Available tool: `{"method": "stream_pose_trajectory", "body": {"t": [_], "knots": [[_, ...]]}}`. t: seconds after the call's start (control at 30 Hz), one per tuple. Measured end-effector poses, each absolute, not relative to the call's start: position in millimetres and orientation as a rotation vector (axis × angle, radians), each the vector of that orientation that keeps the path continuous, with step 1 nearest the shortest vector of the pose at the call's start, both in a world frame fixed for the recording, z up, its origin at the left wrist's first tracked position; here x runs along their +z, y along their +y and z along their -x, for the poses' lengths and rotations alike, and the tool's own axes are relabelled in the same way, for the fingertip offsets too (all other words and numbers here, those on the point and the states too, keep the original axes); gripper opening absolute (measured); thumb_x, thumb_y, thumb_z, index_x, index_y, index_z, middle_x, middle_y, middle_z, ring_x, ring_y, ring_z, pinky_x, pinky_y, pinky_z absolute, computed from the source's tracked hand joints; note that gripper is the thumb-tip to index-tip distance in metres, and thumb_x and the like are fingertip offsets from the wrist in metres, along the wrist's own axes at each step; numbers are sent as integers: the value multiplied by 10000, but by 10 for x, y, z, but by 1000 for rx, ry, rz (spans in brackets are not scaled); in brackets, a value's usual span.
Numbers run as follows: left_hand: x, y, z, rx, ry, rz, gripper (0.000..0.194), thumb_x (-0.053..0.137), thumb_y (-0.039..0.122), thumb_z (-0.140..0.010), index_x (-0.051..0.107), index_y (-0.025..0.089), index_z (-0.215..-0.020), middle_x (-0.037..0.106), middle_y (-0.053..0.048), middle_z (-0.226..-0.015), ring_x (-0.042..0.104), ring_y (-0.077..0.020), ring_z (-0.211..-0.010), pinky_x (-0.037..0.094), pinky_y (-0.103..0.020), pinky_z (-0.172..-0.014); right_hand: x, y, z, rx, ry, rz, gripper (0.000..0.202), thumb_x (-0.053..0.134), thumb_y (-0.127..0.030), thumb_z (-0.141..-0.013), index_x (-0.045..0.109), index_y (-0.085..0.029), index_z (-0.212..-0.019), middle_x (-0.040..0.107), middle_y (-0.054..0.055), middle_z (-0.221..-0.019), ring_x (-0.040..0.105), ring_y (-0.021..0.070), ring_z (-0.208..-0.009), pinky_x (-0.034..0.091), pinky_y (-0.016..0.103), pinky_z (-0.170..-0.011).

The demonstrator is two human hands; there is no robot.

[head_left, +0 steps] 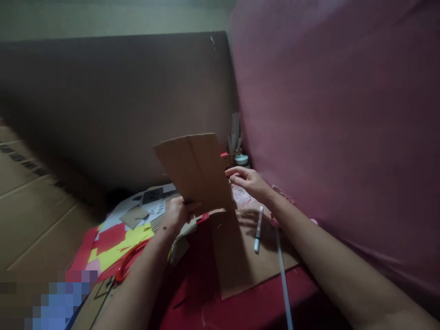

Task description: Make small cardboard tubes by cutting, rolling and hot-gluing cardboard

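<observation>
A brown cardboard piece (197, 172) is raised over the table, tilted, with a crease running down it. My left hand (178, 213) grips its lower left edge, thumb on the near face. Close to the right edge of the piece is my right hand (249, 181), its fingers apart and slightly bent; whether the fingertips touch the edge is unclear. Below lies a larger cardboard sheet (237, 256) on the red surface (192, 293). A white marker (259, 229) rests on that sheet, beside a long pale strip (283, 279).
Red and yellow paper (113, 243), a small cardboard square (134, 217) and an orange-red looped object (129, 261) lie at the left. Behind are a lidded jar (241, 159) and upright sticks (235, 133). A pink wall (337, 114) bounds the right, cardboard (30, 197) the left.
</observation>
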State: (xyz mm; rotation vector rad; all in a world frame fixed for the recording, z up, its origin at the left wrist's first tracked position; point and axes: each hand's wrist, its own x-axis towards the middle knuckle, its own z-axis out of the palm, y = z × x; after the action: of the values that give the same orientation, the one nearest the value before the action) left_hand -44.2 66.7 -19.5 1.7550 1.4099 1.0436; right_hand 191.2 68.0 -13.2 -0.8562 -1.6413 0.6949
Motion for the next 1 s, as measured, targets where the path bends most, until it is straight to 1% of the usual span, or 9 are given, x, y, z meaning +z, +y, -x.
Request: {"method": "stream_pose_trajectory", "body": {"t": [0.07, 0.17, 0.27, 0.33, 0.43, 0.6, 0.7, 0.83, 1.0], "knots": [[-183, 663, 468, 1039, 1410, -1742, 330, 661, 340, -585, 425, 185, -416, 404, 50, -299, 329, -74, -292, 230, -225, -357, -156, 722, -1925, 641, -1660, 921, 299, 445, -126, -821, 624, -177, -1055, 643, 50, -1006, 575, 136, -917, 446, 296, -834], [-156, 643, 466, 1057, 1433, -1720, 336, 656, 332, -585, 417, 184, -402, 411, 43, -304, 349, -77, -302, 253, -222, -358, -242, 756, -1891, 562, -1724, 1049, 451, 454, 36, -700, 665, -201, -1020, 644, 49, -978, 563, 155, -920, 426, 316, -862], [-148, 622, 428, 1085, 1471, -1699, 334, 648, 332, -595, 419, 183, -403, 400, 49, -302, 341, -73, -300, 254, -215, -350, -310, 744, -1856, 501, -1808, 1115, 560, 467, 101, -599, 680, -208, -1015, 655, 53, -956, 569, 176, -885, 434, 310, -826], [-156, 621, 403, 1093, 1494, -1689, 325, 649, 328, -594, 426, 182, -409, 400, 51, -300, 338, -73, -292, 246, -213, -342, -314, 726, -1850, 469, -1865, 1107, 568, 489, 104, -583, 677, -198, -1026, 668, 55, -978, 576, 180, -892, 435, 289, -805], [-177, 642, 382, 1102, 1515, -1681, 320, 641, 320, -595, 418, 186, -409, 390, 56, -288, 324, -72, -276, 229, -213, -331, -284, 708, -1851, 427, -1921, 1078, 504, 541, 70, -598, 682, -178, -1014, 684, 57, -971, 587, 171, -863, 434, 257, -757], [-176, 659, 367, 1103, 1552, -1689, 315, 645, 322, -594, 423, 189, -416, 393, 57, -282, 338, -79, -276, 238, -214, -329, -263, 742, -1817, 385, -1937, 1055, 332, 611, -1, -613, 719, -147, -891, 702, 53, -835, 577, 146, -719, 418, 236, -652], [-158, 653, 362, 1097, 1573, -1701, 307, 656, 310, -588, 430, 186, -421, 398, 59, -284, 335, -76, -278, 242, -212, -332, -290, 795, -1790, 380, -1885, 1074, 296, 619, -12, -618, 723, -125, -871, 703, 69, -804, 573, 146, -706, 412, 237, -648], [-164, 673, 376, 1080, 1594, -1711, 307, 672, 300, -576, 433, 182, -424, 401, 56, -282, 341, -78, -276, 241, -214, -331, -330, 864, -1772, 412, -1843, 1069, 267, 596, -12, -629, 729, -128, -830, 704, 54, -765, 576, 133, -671, 413, 227, -621], [-207, 708, 396, 1089, 1590, -1719, 283, 654, 300, -595, 444, 180, -449, 409, 56, -297, 342, -80, -277, 237, -215, -325, -351, 920, -1754, 461, -1800, 1060, 300, 557, 23, -618, 735, -157, -778, 709, 35, -809, 605, 141, -735, 435, 228, -664]]}}
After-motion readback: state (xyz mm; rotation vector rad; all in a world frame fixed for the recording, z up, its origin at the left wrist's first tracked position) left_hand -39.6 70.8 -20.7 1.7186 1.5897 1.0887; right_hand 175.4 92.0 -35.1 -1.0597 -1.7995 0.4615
